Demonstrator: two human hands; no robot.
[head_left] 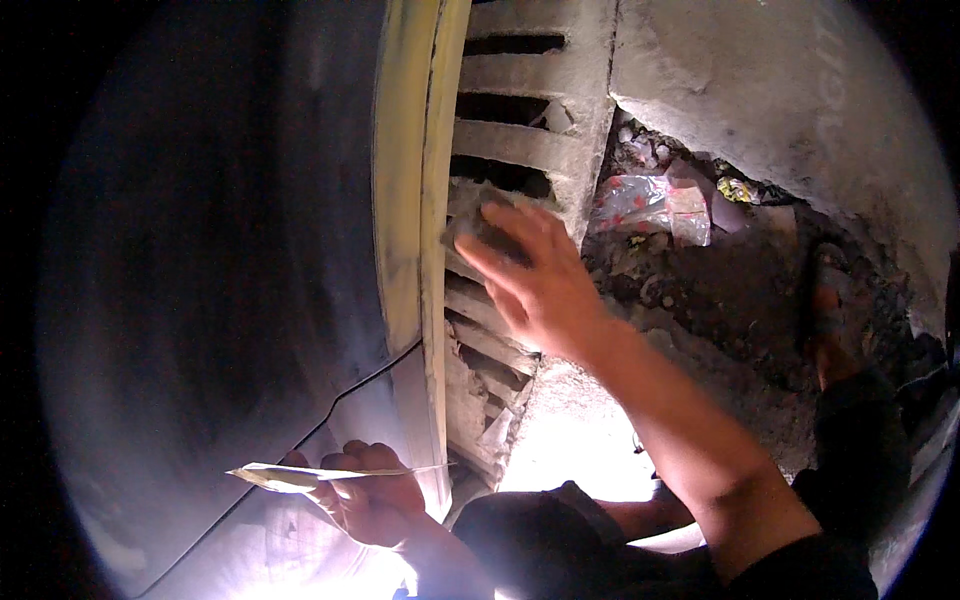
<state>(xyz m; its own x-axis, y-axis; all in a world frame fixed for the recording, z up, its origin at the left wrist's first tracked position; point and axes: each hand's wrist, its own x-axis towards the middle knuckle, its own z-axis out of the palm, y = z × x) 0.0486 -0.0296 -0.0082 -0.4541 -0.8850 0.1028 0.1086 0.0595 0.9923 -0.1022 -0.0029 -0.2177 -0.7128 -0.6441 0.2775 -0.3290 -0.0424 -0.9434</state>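
My right hand (pixel 530 280) is closed around a dark, worn block (pixel 500 238), held beside the pale yellow edge strip (pixel 405 170) of a large dark, smudged panel (pixel 220 200). I cannot tell whether the block touches that strip. At the lower left, my left hand (pixel 365 492) grips a thin, flat, pale sheet (pixel 270 473) seen nearly edge-on, in front of the panel's brightly lit lower part. A thin dark line, like a cable or a seam, runs diagonally down the panel behind that hand.
A slotted concrete grate (pixel 510 60) runs alongside the panel. Right of it lie dirt, rubble and a crumpled clear plastic bag (pixel 640 205), below a concrete slab (pixel 740 60). My knee (pixel 530 525) and sandalled foot (pixel 830 300) are at the lower and right side.
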